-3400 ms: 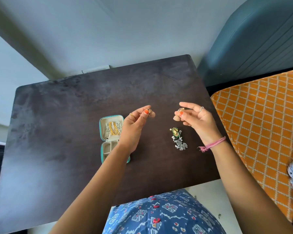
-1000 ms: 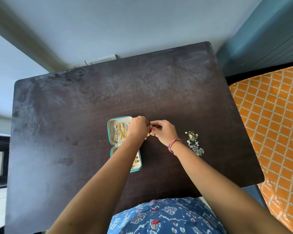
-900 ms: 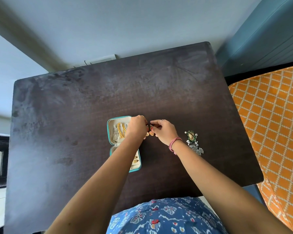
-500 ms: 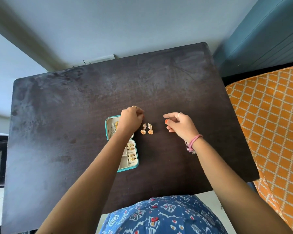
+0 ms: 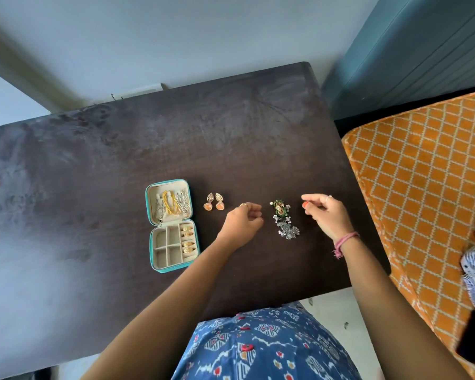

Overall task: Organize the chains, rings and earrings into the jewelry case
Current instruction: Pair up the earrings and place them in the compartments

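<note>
The open case (image 5: 173,225) lies left of centre on the dark table (image 5: 93,165), well in from every edge, with bare tabletop wide on its left and far side, a pale wall beyond, and an orange patterned cushion (image 5: 422,187) past the right edge. Both hands hold nothing: the left hand (image 5: 241,222) hovers loosely curled and the right hand (image 5: 326,213) half-open, one on each side of two ornate earrings (image 5: 284,220). Two peach earrings (image 5: 214,202) lie just right of the case, whose lid holds chains (image 5: 173,203) and whose base shows four rings (image 5: 188,238).
</note>
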The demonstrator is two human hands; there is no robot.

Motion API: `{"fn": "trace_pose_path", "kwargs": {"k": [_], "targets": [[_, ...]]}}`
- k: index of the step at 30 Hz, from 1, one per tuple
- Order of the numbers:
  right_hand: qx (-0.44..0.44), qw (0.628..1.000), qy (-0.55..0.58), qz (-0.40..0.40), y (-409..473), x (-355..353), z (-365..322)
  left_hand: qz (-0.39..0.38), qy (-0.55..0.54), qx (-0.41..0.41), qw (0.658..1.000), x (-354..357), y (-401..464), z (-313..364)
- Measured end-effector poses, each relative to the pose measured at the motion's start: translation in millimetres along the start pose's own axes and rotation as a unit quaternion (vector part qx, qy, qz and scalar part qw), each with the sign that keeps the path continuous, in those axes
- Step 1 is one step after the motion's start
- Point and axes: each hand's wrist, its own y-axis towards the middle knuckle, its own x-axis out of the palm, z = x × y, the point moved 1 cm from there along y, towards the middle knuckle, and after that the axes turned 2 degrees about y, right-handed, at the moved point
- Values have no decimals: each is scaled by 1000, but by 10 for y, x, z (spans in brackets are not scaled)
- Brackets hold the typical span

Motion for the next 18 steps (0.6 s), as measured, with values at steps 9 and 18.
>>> {"fn": "trace_pose_path", "kwargs": {"k": [9, 18], "targets": [[-66, 991, -94, -62, 95, 192, -97, 49, 98, 95, 989, 279, 155, 215], [-116, 952, -258, -119, 338, 262, -315, 62, 179, 99, 977, 405, 234, 259]]}}
